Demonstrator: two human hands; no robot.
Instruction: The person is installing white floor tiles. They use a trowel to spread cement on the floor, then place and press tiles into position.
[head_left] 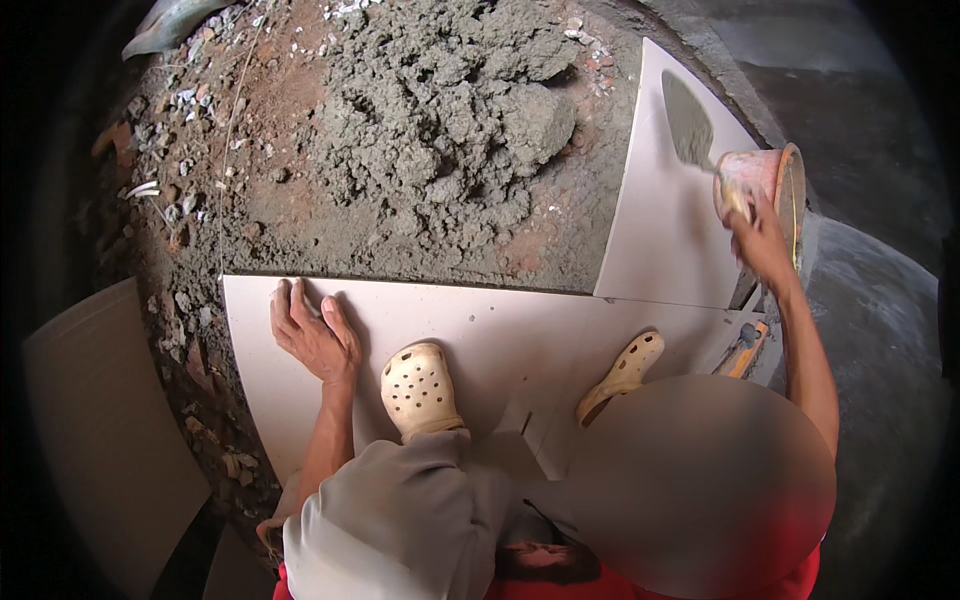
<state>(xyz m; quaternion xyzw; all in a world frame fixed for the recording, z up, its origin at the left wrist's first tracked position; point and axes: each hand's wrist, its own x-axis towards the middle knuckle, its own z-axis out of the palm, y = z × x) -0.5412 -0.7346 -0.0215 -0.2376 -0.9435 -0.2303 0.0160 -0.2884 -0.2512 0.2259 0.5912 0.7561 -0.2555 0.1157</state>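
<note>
My left hand [315,332] lies with fingers spread on the pale tile [490,322], its fingertips near the tile's far edge. In my right hand [760,235] is a trowel [689,118], gripped by its light handle. The trowel's grey, mortar-smeared blade points away over a second pale tile [650,215] at the right. Close beside the right hand is a pinkish bucket [752,168], partly hidden by the hand and handle. Past the near tile's far edge, a lumpy heap of grey mortar [440,125] sits on the ground.
A thin string [222,190] runs along the left over rubble. An orange-handled tool [744,350] lies at the right by the tile edge. Another tile [110,370] is at far left. My clogs [420,388] stand on the near tile. Grey floor [870,320] extends right.
</note>
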